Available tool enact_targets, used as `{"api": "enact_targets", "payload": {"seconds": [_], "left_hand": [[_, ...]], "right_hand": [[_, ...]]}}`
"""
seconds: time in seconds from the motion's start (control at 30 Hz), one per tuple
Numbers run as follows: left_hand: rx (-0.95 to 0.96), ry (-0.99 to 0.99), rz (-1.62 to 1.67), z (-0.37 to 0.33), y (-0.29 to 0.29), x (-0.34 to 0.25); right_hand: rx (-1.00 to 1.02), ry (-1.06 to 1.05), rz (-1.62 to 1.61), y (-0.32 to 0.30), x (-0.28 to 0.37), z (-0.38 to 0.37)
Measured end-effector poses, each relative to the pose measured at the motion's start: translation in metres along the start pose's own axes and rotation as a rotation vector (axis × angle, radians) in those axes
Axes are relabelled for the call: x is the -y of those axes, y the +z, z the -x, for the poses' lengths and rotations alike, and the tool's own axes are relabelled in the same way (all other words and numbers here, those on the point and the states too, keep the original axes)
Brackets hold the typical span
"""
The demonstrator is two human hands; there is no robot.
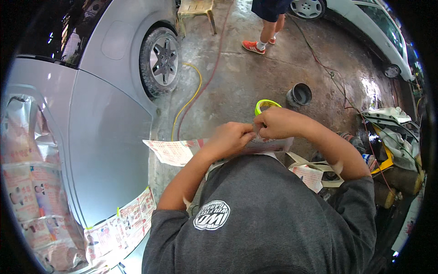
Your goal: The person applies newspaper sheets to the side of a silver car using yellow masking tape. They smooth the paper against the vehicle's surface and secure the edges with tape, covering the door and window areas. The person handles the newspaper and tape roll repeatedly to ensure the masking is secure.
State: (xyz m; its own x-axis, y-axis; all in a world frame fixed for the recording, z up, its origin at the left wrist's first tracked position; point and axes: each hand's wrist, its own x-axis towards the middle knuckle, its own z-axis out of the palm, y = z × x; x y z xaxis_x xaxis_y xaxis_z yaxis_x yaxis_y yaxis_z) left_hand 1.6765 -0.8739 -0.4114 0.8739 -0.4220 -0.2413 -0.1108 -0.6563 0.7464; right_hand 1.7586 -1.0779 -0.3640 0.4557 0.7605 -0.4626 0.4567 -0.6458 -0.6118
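Note:
My left hand (233, 139) and my right hand (276, 123) meet in front of my body, their fingertips nearly touching. The left fingers are pinched together, slightly blurred, and what lies between them is hidden. A bright yellow-green roll of masking tape (258, 108) shows just beyond my right hand, whose bent fingers are closed on its near side. Below both hands stretches a printed newspaper sheet (172, 151), its left end sticking out past my left wrist. My forearms hide part of it.
To the left stands a grey car (109, 123) with newspaper masking (121, 223) taped to it. A dark bucket (299, 95) is on the wet floor. Hoses (200, 86) cross the ground. A person in orange shoes (253, 47) stands ahead; cluttered parts (397, 132) lie right.

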Motion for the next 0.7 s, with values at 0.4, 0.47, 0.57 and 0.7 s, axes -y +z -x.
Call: {"api": "enact_targets", "payload": {"seconds": [0.4,0.47,0.57,0.7], "left_hand": [[0.014,-0.055,0.01,0.003,-0.032,0.012],[-0.027,-0.002,0.027,0.006,-0.033,0.022],[-0.11,-0.075,0.158,0.014,-0.049,0.047],[-0.234,-0.127,0.533,0.009,-0.069,0.075]], "right_hand": [[0.046,0.06,0.096,-0.039,-0.007,0.02],[0.012,0.057,0.129,-0.043,-0.022,0.026],[-0.061,0.146,0.104,-0.044,-0.055,0.042],[-0.193,0.228,-0.465,-0.015,-0.118,0.05]]}}
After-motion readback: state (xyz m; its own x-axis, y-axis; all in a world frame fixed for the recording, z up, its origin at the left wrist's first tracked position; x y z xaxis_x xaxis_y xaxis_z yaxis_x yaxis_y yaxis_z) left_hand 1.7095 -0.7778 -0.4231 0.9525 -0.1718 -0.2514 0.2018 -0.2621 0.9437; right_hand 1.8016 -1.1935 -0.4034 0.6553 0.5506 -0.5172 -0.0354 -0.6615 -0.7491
